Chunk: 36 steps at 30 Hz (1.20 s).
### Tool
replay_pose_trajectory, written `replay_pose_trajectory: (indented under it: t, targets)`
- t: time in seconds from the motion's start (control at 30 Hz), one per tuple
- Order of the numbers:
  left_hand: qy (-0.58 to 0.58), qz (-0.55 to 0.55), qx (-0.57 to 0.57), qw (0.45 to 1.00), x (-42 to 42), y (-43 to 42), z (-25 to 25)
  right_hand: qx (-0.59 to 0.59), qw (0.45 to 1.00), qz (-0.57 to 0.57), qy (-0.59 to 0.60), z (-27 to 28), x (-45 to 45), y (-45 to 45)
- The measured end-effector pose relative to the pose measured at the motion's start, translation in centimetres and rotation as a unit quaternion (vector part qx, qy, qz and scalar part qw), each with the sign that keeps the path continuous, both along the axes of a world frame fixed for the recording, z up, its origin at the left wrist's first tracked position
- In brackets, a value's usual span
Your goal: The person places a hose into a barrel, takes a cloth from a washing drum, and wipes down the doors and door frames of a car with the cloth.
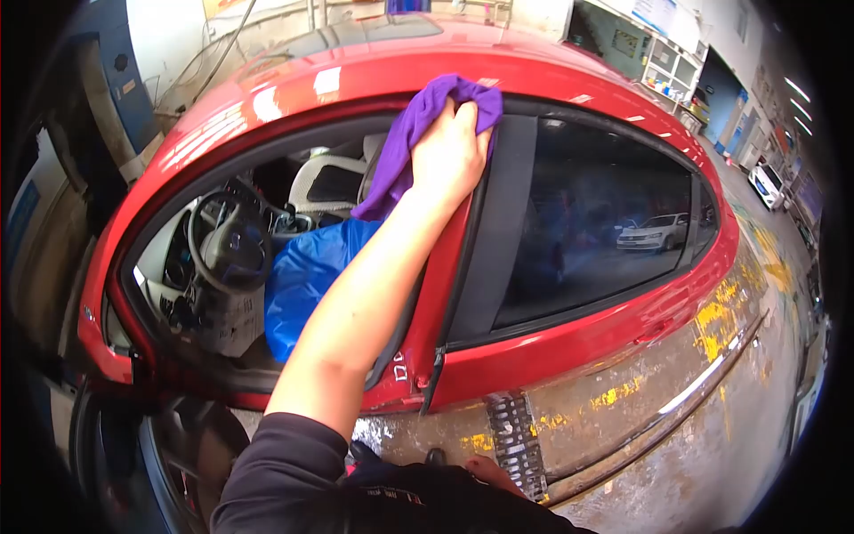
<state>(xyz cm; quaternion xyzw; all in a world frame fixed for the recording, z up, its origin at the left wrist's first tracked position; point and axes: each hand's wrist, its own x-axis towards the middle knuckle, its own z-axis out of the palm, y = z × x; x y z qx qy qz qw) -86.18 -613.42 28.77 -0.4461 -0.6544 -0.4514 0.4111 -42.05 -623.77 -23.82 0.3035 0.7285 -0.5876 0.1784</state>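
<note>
My left hand (449, 151) is closed around a purple cloth (389, 178). It presses the cloth against the top of the red pillar between the front and rear side windows, just under the roof edge. A loose end of the cloth hangs down over the front door opening. The red car (569, 73) stands side-on to me with its front door (178, 445) swung open. Low beside my body, part of my right hand (494, 473) shows, and its fingers cannot be made out.
Inside the car are a steering wheel (229, 245) and a blue cover (311, 271) over the driver's seat. A metal floor grate (518, 445) lies by my feet. Shelves (672, 71) stand at the back, and a white car (769, 185) is parked far right.
</note>
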Motion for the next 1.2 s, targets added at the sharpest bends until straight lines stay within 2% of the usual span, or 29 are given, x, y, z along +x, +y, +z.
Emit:
replay_pose_trajectory:
  t: [0.03,0.07,0.13,0.2,0.27,0.3,0.37,0.43,0.53,0.57,0.63,0.7,0.73,0.77,0.83,0.87,0.9,0.97,1.03,1.07,1.1,1.13,1.17,1.2]
  targets:
    - [0.001,-0.042,0.008,0.999,-0.2,-0.6,-0.5,0.031,0.999,0.023,-0.004,0.0,-0.7,0.1]
    - [-0.012,-0.036,0.003,0.999,0.0,-1.2,-1.6,0.060,0.997,0.046,-0.011,-0.3,-0.6,-0.3]
    - [-0.064,-0.014,-0.023,0.998,1.2,-2.8,-4.2,0.025,0.999,0.025,0.007,-1.6,-0.8,-1.1]
    - [-0.083,-0.051,0.003,0.995,1.3,-4.3,-10.0,-0.012,0.998,-0.045,0.044,-1.9,-0.9,-1.7]
    - [-0.153,-0.024,-0.064,0.986,3.4,-7.6,-16.7,-0.010,0.998,-0.046,0.036,-1.7,0.2,-2.0]
    - [-0.192,-0.049,-0.112,0.974,4.5,-9.4,-20.7,-0.004,0.998,-0.046,0.037,-1.8,0.9,-1.9]
    - [-0.212,-0.083,-0.095,0.969,6.6,-12.7,-27.8,0.038,0.999,-0.027,0.012,-1.1,2.4,-2.0]
    - [-0.305,-0.131,-0.091,0.939,8.5,-15.6,-35.0,0.084,0.996,-0.006,-0.015,-0.6,4.2,-1.3]
    - [-0.368,-0.134,-0.122,0.912,9.1,-18.3,-42.1,0.093,0.991,-0.010,-0.097,-0.3,6.9,-0.7]
    - [-0.401,-0.149,-0.135,0.894,9.5,-19.1,-43.7,0.095,0.989,-0.007,-0.111,-1.4,8.0,-0.1]
    - [-0.412,-0.086,-0.183,0.889,10.5,-20.7,-46.5,0.080,0.987,0.029,-0.138,-2.9,10.1,0.8]
    - [-0.493,-0.064,-0.110,0.860,11.1,-21.5,-48.4,0.044,0.986,0.019,-0.161,-1.1,9.2,1.1]
    - [-0.535,-0.076,-0.113,0.834,11.6,-22.4,-48.7,0.033,0.988,0.006,-0.150,-0.5,8.8,1.1]
    - [-0.537,-0.069,-0.107,0.834,11.9,-23.5,-49.3,0.022,0.991,-0.006,-0.135,-0.2,8.3,1.1]
    - [-0.602,-0.104,-0.103,0.785,12.6,-25.4,-51.4,0.021,0.987,-0.030,-0.157,-0.2,8.0,1.2]
    - [-0.618,-0.117,-0.024,0.777,12.9,-25.7,-52.1,0.013,0.989,-0.039,-0.145,-0.7,8.0,1.5]
    - [-0.621,-0.109,-0.022,0.776,12.8,-25.6,-51.7,0.005,0.990,-0.048,-0.134,-1.5,8.2,1.7]
    - [-0.645,-0.140,0.116,0.742,12.5,-23.9,-50.9,-0.032,0.990,-0.043,-0.130,-1.9,8.5,1.5]
    - [-0.611,-0.137,0.027,0.779,11.7,-21.3,-48.6,-0.007,0.987,-0.010,-0.158,-0.8,8.4,1.1]
    - [-0.651,-0.150,0.040,0.743,12.0,-19.4,-49.6,0.032,0.984,0.040,-0.170,-3.0,10.6,1.4]
    - [-0.670,-0.094,0.088,0.731,13.2,-17.1,-54.2,0.044,0.974,0.039,-0.221,-1.9,10.1,0.9]
    - [-0.635,-0.080,0.060,0.766,13.5,-17.2,-55.3,-0.001,0.970,0.026,-0.241,-2.3,10.7,0.6]
    - [-0.583,-0.124,0.022,0.802,12.7,-17.5,-57.6,-0.043,0.964,0.011,-0.261,-2.9,11.4,0.6]
    - [-0.550,-0.100,-0.022,0.829,12.4,-17.9,-59.2,-0.051,0.957,-0.029,-0.285,-3.4,11.9,0.1]
